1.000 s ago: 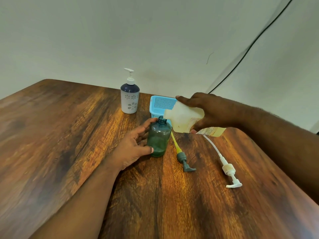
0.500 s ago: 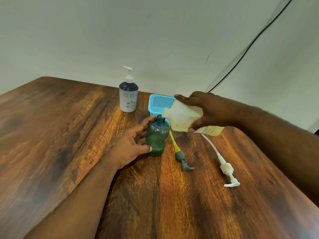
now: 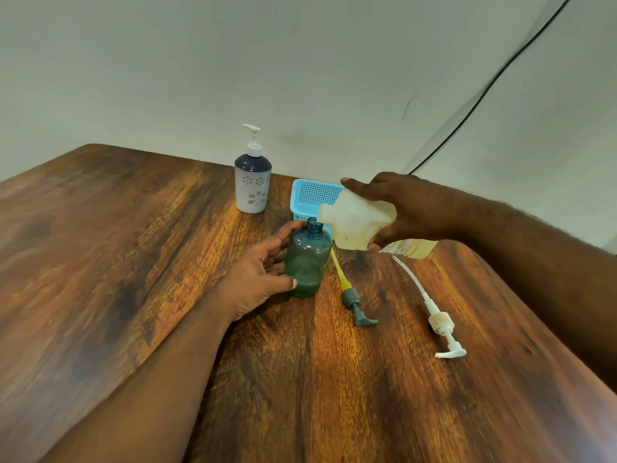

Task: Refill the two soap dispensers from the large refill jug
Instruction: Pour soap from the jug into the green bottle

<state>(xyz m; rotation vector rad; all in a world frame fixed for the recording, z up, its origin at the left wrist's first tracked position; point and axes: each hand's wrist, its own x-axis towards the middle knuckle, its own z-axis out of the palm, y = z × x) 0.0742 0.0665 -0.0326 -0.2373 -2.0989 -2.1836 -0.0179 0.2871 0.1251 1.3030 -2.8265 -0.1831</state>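
The right hand point(image 3: 410, 208) is closed around the jug point(image 3: 359, 225), thumb on top and fingers beneath, holding it tipped almost level with its mouth just beside and slightly above the open neck of the green bottle point(image 3: 307, 259). The left hand point(image 3: 258, 272) is half open, thumb low on the bottle's front and fingers curved round its far side, bracing it on the table point(image 3: 133, 279) rather than lifting it. The bottle shows only a shallow layer of liquid at the bottom, so the fill looks barely begun; no stream is visible between the two mouths. To pour well, the jug's mouth should sit directly over the narrow neck before tipping further, then tilt slowly so a thin stream forms and does not run down the outside. The left hand should press the bottle down, since a nudge from the jug could topple it. Just to the right lie the grey pump point(image 3: 354, 300) and, farther out, the white pump point(image 3: 440, 325), both unscrewed. The blue basket point(image 3: 310, 195) stands behind the bottle, and the white dispenser point(image 3: 252, 185), pump on, waits to the left of it.
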